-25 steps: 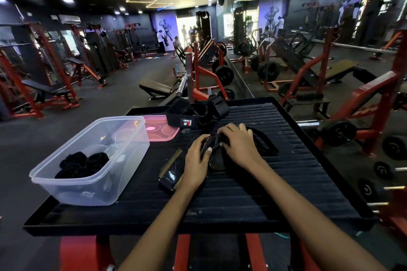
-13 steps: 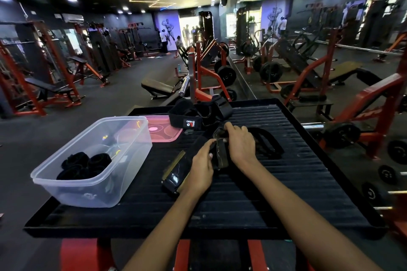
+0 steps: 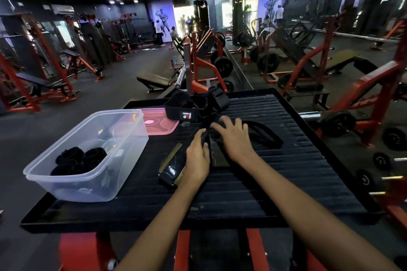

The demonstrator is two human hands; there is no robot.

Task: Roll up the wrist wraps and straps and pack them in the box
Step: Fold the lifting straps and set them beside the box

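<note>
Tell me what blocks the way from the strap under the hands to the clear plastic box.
Nothing visible does. The black strap lies under both hands on the ribbed black table; the clear plastic box stands open-topped to its left, its pink lid lying behind it.

Two hands point(image 3: 197, 156) point(image 3: 234, 138), one box point(image 3: 88, 174), one pink lid point(image 3: 158, 122), three rolled wraps point(image 3: 79, 160).

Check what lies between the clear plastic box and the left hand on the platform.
In the head view, a flat black strap with a gold edge lies between the clear plastic box and the left hand, on the ribbed black platform.
</note>
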